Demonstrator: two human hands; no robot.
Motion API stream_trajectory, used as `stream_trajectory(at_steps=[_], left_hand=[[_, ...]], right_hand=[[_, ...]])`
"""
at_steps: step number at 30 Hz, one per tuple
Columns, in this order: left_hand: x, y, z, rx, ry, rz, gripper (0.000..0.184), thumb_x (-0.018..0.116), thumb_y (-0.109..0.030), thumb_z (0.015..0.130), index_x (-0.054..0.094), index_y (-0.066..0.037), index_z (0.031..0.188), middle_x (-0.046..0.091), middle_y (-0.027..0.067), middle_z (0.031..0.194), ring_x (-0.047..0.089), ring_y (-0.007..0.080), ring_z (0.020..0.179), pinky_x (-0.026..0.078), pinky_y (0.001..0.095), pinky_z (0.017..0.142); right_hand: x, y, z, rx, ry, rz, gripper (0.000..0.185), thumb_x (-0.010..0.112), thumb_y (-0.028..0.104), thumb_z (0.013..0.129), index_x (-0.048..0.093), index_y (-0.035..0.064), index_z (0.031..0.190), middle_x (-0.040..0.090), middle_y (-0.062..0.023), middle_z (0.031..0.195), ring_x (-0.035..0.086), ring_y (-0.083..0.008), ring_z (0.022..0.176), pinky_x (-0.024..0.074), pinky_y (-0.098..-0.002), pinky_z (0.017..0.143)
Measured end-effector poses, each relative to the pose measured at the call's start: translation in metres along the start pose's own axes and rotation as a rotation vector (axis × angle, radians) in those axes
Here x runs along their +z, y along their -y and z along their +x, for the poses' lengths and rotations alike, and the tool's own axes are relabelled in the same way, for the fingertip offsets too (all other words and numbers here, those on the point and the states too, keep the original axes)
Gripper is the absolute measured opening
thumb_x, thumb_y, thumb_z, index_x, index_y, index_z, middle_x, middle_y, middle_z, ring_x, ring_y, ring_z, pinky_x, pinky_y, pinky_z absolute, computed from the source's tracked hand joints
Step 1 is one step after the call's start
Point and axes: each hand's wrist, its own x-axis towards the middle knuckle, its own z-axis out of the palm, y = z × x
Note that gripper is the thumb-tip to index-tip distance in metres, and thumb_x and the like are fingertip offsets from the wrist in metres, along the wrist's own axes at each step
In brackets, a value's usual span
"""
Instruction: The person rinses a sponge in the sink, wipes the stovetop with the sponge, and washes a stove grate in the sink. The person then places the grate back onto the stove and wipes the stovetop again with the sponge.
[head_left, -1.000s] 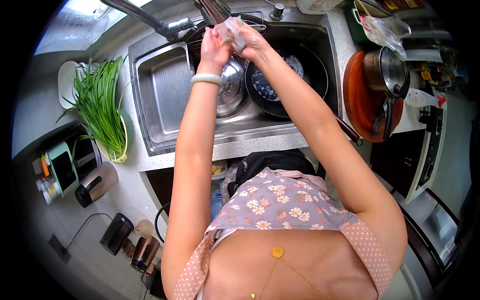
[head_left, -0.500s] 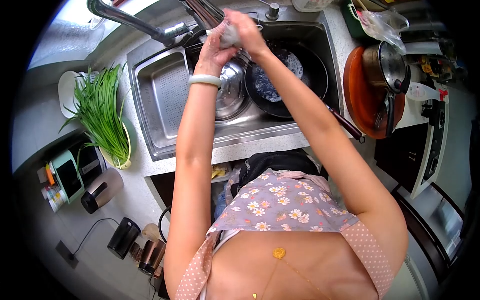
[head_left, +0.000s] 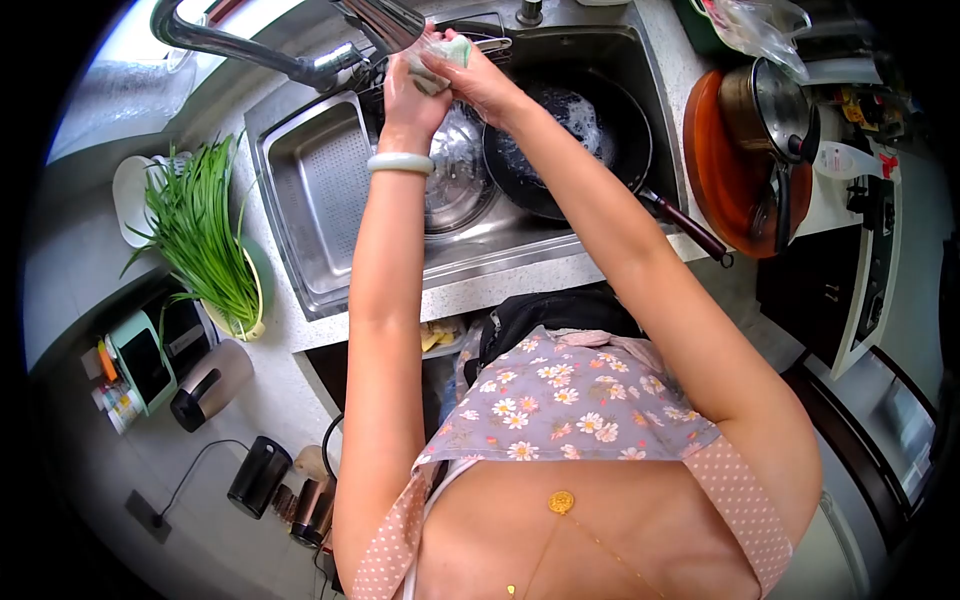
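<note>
Over the back of the sink [head_left: 470, 262], the left hand [head_left: 412, 98] and right hand [head_left: 487, 84] both grasped a wet cloth [head_left: 445, 62], bunched between them just below the tap [head_left: 390, 22]. Inside the sink, a black pan [head_left: 622, 150] with suds sat right of a round metal lid [head_left: 455, 175]. Long green leaves [head_left: 208, 235] lay left of the sink.
</note>
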Motion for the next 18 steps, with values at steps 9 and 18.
stream_trajectory(at_steps=[9, 18], left_hand=[[-0.027, -0.014, -0.015, -0.015, -0.222, 0.512, 0.027, 0.055, -0.012, 0.092, 0.051, 0.005, 0.113, 0.059, 0.0129, 0.111, 0.060, 0.0218, 0.098, 0.051, 0.0333, 0.084], [0.012, 0.007, -0.041, -0.008, 0.094, 0.156, 0.049, 0.032, -0.037, 0.099, 0.043, 0.003, 0.125, 0.042, 0.0152, 0.134, 0.042, 0.0251, 0.123, 0.037, 0.0376, 0.103]], right_hand=[[-0.028, 0.015, -0.009, 0.358, 0.221, 0.652, 0.038, 0.048, 0.022, 0.095, 0.045, 0.0135, 0.132, 0.053, -0.0085, 0.122, 0.055, -0.0221, 0.107, 0.0456, -0.0427, 0.092], [0.008, -0.023, -0.010, -0.183, -0.053, -0.341, 0.059, 0.047, 0.042, 0.094, 0.025, 0.0169, 0.142, 0.048, -0.0097, 0.129, 0.047, -0.0240, 0.118, 0.0390, -0.0449, 0.096]])
